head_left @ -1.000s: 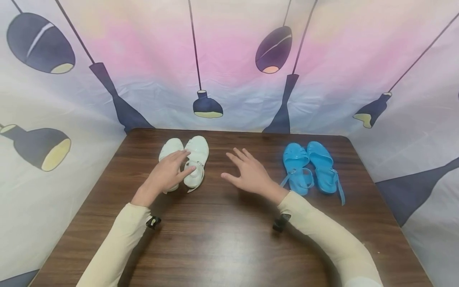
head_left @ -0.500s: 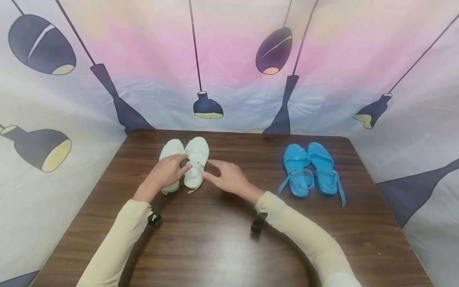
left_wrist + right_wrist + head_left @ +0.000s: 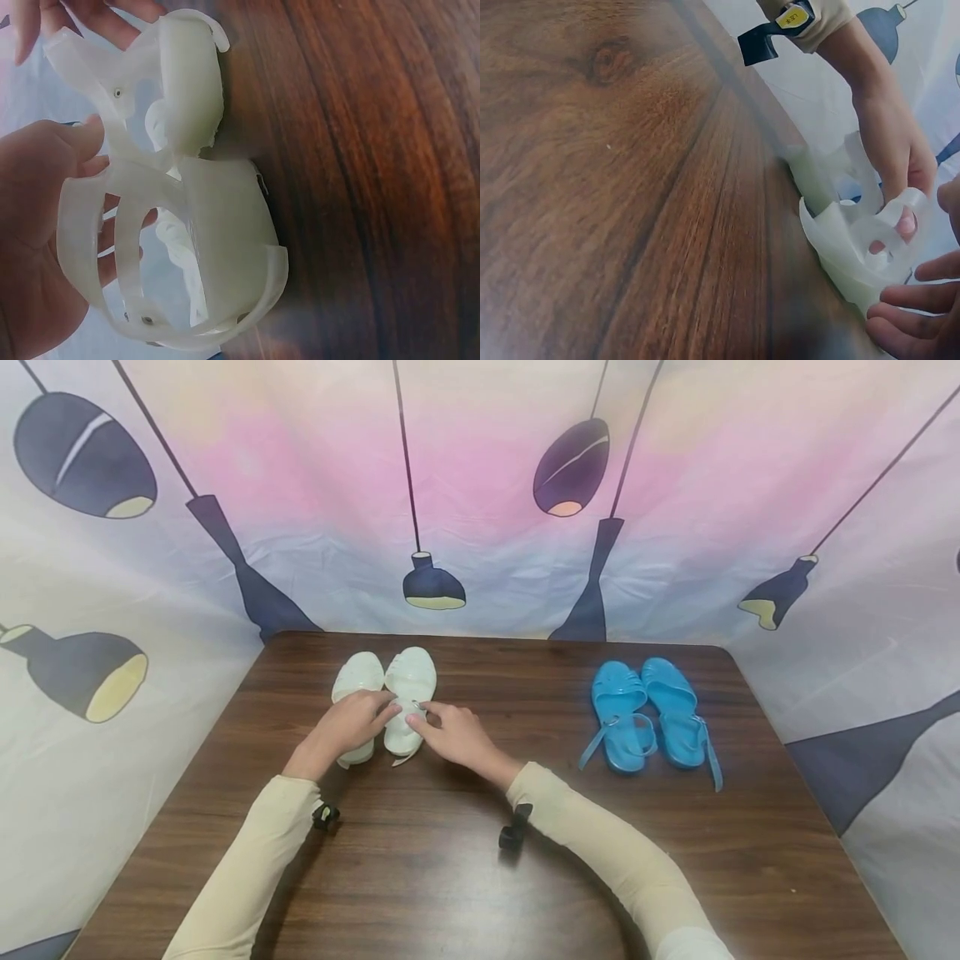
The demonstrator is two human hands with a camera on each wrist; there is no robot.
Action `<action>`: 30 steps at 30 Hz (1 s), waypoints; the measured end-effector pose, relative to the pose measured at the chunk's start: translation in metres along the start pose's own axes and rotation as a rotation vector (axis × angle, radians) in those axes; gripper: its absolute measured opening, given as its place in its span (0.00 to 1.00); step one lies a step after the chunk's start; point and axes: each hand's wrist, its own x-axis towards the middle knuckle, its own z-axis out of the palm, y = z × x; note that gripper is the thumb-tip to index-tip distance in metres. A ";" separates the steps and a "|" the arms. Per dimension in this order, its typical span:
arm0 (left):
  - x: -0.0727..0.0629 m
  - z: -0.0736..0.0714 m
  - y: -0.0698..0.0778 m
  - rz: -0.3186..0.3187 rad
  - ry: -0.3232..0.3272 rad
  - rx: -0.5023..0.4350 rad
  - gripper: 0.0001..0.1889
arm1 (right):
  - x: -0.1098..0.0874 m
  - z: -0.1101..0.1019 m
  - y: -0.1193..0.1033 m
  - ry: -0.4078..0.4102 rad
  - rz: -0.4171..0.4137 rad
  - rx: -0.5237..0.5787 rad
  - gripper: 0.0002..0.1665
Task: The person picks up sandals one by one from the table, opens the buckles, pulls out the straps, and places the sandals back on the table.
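A pair of white sandals stands side by side on the left of the table: a left white sandal [image 3: 358,672] and a right white sandal [image 3: 411,668]. My left hand [image 3: 339,727] reaches over the left sandal, its thumb pointing at the right one. Its fingers show behind the straps [image 3: 79,232] in the left wrist view. My right hand [image 3: 459,737] is at the outer side of the right sandal, close to the buckle strap [image 3: 82,67]. In the right wrist view its fingers [image 3: 911,322] are spread and fairly straight beside the sandal.
A pair of blue sandals, one [image 3: 618,683] beside the other [image 3: 670,683], stands at the right of the dark wooden table [image 3: 420,860]. Behind the table hangs a cloth backdrop [image 3: 495,468] printed with lamps. Each wrist wears a small black camera.
My right hand has moved left from the middle of the table to the right white sandal, its fingers drawing closer together. The left hand has barely moved. The blue sandals stay put.
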 end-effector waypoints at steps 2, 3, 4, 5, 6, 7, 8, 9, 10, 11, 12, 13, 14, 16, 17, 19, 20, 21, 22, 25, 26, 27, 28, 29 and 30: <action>0.001 0.000 0.000 0.008 0.004 -0.005 0.19 | 0.000 0.001 -0.001 -0.012 0.017 0.007 0.37; 0.001 0.000 0.000 0.014 0.007 -0.006 0.18 | 0.000 0.001 -0.002 -0.018 0.025 0.013 0.37; 0.001 0.000 -0.001 0.018 0.008 -0.006 0.18 | 0.001 0.001 -0.002 -0.026 0.035 0.019 0.38; 0.002 0.000 -0.001 0.020 0.009 -0.008 0.18 | 0.001 0.002 -0.002 -0.034 0.044 0.029 0.38; 0.002 0.000 -0.001 0.023 0.008 -0.008 0.18 | 0.001 0.002 -0.003 -0.043 0.053 0.042 0.39; 0.003 0.000 -0.001 0.025 0.007 -0.006 0.17 | 0.001 0.003 -0.003 -0.049 0.061 0.053 0.39; 0.004 0.000 -0.001 0.027 0.007 -0.003 0.17 | 0.002 0.003 -0.002 -0.054 0.067 0.064 0.39; 0.005 0.001 -0.002 0.027 0.007 0.000 0.16 | 0.002 0.004 -0.002 -0.058 0.074 0.074 0.40; 0.005 0.001 -0.002 0.027 0.008 0.003 0.16 | 0.002 0.005 -0.001 -0.061 0.079 0.082 0.40; 0.006 0.001 -0.002 0.026 0.010 0.005 0.15 | 0.003 0.006 0.000 -0.063 0.083 0.093 0.40; 0.007 0.001 -0.002 0.025 0.012 0.007 0.14 | 0.003 0.007 0.001 -0.064 0.087 0.104 0.40; 0.007 0.001 -0.002 0.023 0.015 0.008 0.13 | 0.004 0.007 0.002 -0.062 0.090 0.112 0.40; 0.007 0.001 -0.002 0.022 0.017 0.005 0.13 | 0.004 0.008 0.002 -0.059 0.092 0.124 0.39; 0.008 0.001 -0.002 0.023 0.020 0.001 0.12 | 0.004 0.008 0.003 -0.052 0.093 0.152 0.38; 0.009 0.001 -0.003 0.025 0.021 -0.001 0.12 | 0.004 0.008 0.004 -0.048 0.092 0.164 0.37; 0.009 0.001 -0.003 0.033 0.025 -0.006 0.12 | 0.003 0.008 0.005 -0.043 0.086 0.196 0.36; 0.010 0.001 -0.003 0.038 0.026 -0.008 0.12 | 0.003 0.008 0.006 -0.041 0.082 0.215 0.36; 0.011 0.001 -0.003 0.046 0.028 -0.010 0.11 | 0.003 0.009 0.006 -0.041 0.078 0.239 0.36; 0.011 0.001 -0.003 0.056 0.031 -0.014 0.11 | 0.004 0.009 0.007 -0.036 0.074 0.262 0.35; 0.013 0.000 -0.001 0.075 0.031 -0.022 0.10 | 0.003 0.010 0.009 -0.022 0.069 0.351 0.35; 0.013 -0.001 -0.001 0.080 0.032 -0.024 0.10 | 0.003 0.010 0.010 -0.013 0.068 0.375 0.34; 0.013 -0.001 0.000 0.083 0.033 -0.025 0.10 | 0.003 0.011 0.010 -0.005 0.070 0.404 0.34; 0.013 -0.001 0.000 0.082 0.034 -0.025 0.10 | 0.003 0.011 0.011 0.003 0.074 0.425 0.34; 0.014 -0.001 0.001 0.078 0.036 -0.025 0.10 | 0.003 0.011 0.011 0.011 0.077 0.450 0.34; 0.014 -0.002 0.002 0.076 0.040 -0.026 0.11 | 0.003 0.011 0.011 0.018 0.081 0.472 0.34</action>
